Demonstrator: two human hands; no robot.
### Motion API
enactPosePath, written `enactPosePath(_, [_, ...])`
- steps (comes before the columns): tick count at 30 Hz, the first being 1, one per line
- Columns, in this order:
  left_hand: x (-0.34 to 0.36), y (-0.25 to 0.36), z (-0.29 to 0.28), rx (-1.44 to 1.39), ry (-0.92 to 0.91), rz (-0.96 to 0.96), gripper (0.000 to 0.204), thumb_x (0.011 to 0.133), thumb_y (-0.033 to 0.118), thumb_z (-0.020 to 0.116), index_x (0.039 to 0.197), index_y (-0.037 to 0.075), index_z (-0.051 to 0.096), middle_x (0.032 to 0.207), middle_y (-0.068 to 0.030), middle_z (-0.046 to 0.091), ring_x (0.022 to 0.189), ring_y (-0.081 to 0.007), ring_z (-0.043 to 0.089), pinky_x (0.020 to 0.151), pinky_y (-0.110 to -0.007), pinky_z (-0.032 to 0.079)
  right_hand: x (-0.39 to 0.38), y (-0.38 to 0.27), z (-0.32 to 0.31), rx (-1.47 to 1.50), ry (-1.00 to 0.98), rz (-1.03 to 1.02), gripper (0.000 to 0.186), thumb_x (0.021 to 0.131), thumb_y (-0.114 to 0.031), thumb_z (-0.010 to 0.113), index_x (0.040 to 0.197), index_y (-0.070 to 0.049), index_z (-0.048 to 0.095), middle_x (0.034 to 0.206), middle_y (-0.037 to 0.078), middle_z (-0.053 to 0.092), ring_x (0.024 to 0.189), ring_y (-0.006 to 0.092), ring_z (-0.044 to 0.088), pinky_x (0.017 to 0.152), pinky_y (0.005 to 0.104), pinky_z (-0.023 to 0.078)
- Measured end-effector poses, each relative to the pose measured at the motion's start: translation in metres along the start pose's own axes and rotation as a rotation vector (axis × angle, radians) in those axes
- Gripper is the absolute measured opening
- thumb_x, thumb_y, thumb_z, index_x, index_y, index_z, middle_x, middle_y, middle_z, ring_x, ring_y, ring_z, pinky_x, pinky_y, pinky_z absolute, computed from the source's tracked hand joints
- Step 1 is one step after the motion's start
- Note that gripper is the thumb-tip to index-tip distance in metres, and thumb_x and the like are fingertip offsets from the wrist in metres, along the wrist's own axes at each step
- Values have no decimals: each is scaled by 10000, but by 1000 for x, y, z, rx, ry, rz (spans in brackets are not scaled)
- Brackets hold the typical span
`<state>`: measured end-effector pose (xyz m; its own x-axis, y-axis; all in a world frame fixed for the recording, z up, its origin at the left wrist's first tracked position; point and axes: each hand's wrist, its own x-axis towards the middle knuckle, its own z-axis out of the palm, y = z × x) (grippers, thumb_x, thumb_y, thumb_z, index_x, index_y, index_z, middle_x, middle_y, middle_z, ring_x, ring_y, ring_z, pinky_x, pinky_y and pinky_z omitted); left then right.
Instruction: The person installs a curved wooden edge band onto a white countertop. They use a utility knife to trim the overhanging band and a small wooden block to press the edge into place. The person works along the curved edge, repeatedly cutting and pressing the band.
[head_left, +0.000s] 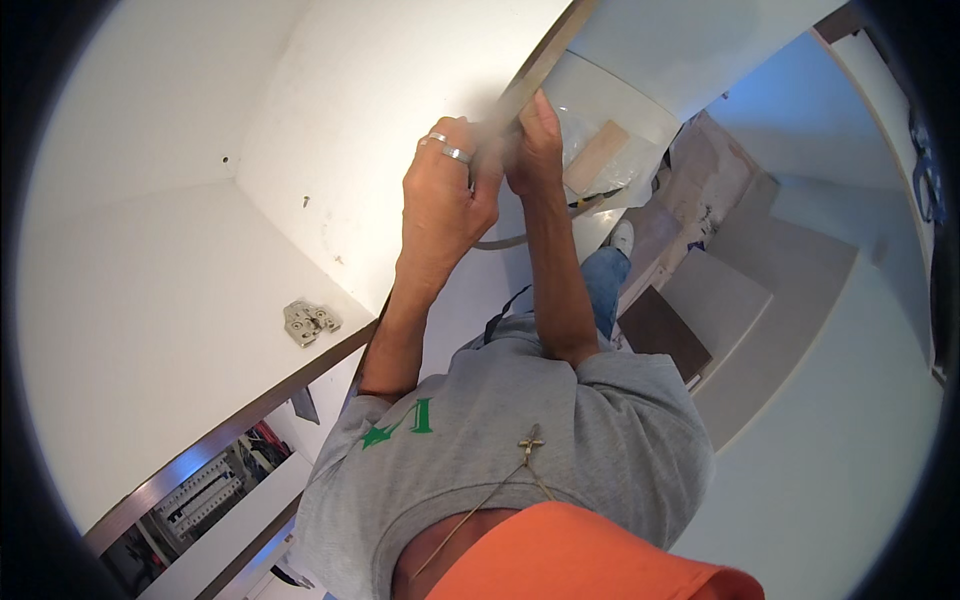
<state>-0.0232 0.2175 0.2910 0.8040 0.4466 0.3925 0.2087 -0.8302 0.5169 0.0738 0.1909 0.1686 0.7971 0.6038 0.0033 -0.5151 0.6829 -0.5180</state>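
Two bare hands meet at the front edge of a white cabinet side panel [400, 90], upper centre of the view. Left hand [445, 190], two silver rings on its fingers, curled narrowly around a thin blurred object on that edge; what it holds cannot be made out. Right hand [535, 135], fingers pressed against the same pale metal-toned edge strip [545, 60]; whether it grips or only presses cannot be told. Edge strip: long axis running diagonally, from the hands up toward the upper right of the picture. Surroundings: silver metal hinge plate [310, 322] mounted on the white panel surface at left, well apart from the hands; small screw [306, 201] in the panel above it; grey electrical breaker box [200, 495] at lower left; brown cardboard piece [598, 155] just beyond the right hand; dark brown board [665, 332] on the floor at right. Grey T-shirt [560, 440] fills the lower foreground.
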Motion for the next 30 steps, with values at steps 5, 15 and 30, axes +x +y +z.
enactPosePath(5, [-1, 0, 0, 7, -4, 15, 160, 935, 22, 684, 1093, 45, 668, 913, -150, 661, 955, -291, 711, 872, -382, 551, 1, -2, 1, -9, -14, 8, 392, 1068, -348, 511, 1314, -43, 530, 1126, 51, 624, 996, 139, 619, 850, 304, 516])
enactPosePath(15, [0, -5, 4, 13, 49, 87, 151, 939, 28, 687, 1088, 45, 673, 900, -133, 657, 854, -241, 687, 758, -343, 542, 4, -6, -4, -42, -67, 19, 391, 1080, -328, 504, 1322, -21, 512, 1146, 57, 619, 1029, 136, 608, 879, 309, 510])
enactPosePath(30, [1, 0, 2, 36, 28, 27, 137, 921, -1, 693, 1055, 26, 692, 897, -126, 675, 922, -269, 717, 769, -344, 543, 5, -3, -3, -33, -25, 29, 443, 1061, -375, 533, 1343, -33, 510, 1148, 53, 626, 1019, 139, 606, 864, 300, 505])
